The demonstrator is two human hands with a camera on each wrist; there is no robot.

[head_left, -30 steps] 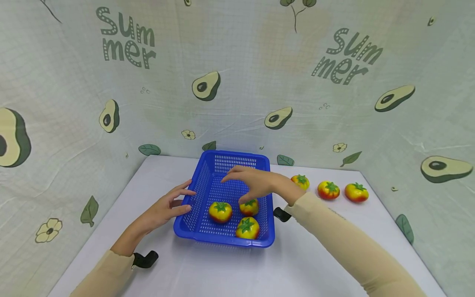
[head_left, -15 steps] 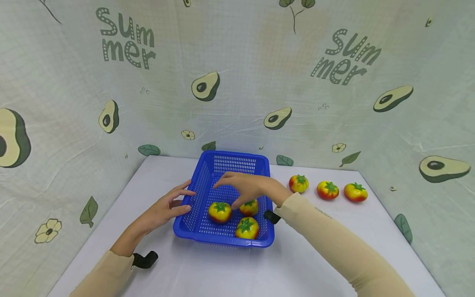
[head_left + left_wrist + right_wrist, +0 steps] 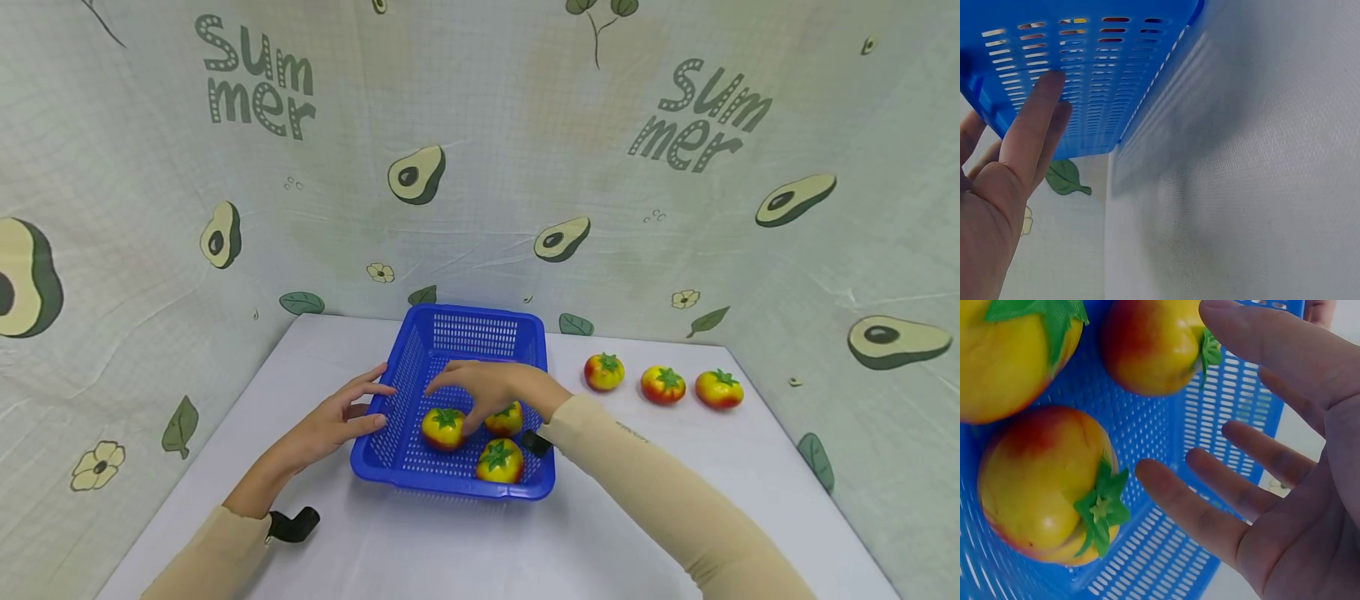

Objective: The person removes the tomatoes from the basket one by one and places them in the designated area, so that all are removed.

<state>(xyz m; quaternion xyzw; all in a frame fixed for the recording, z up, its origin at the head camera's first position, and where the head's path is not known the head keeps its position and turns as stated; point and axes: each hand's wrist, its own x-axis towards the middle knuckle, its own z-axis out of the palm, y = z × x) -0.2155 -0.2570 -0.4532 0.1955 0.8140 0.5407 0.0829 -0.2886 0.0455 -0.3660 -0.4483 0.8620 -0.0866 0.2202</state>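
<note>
A blue plastic rectangular basket with slotted walls point(image 3: 420, 481) sits on a white cloth-covered table point(image 3: 450, 550). Inside, towards the near end, are three glossy round yellow-and-red fruits with green leafy tops: one at left point(image 3: 441, 431), one at right point(image 3: 506, 423), one in the near right corner point(image 3: 500, 463).

The right hand point(image 3: 487, 387) is over the basket with its fingers well spread, gripping nothing; its thumb overlaps the left fruit in the head view, though contact cannot be told. The left hand point(image 3: 330, 423) is loosely spread at the basket's left side, fingertips at the rim and wall, without grasping it.

Three matching fruits stand apart in a row on the table to the right: nearest the basket point(image 3: 604, 372), middle point(image 3: 663, 386) and farthest point(image 3: 719, 390).

The pale backdrop cloth point(image 3: 487, 100), printed with avocados, leaves and flowers, reads "SUMMER" twice in grey-green letters, each split "SUM / MER". Small dark lettering on the beige right sleeve point(image 3: 637, 475) is illegible.
</note>
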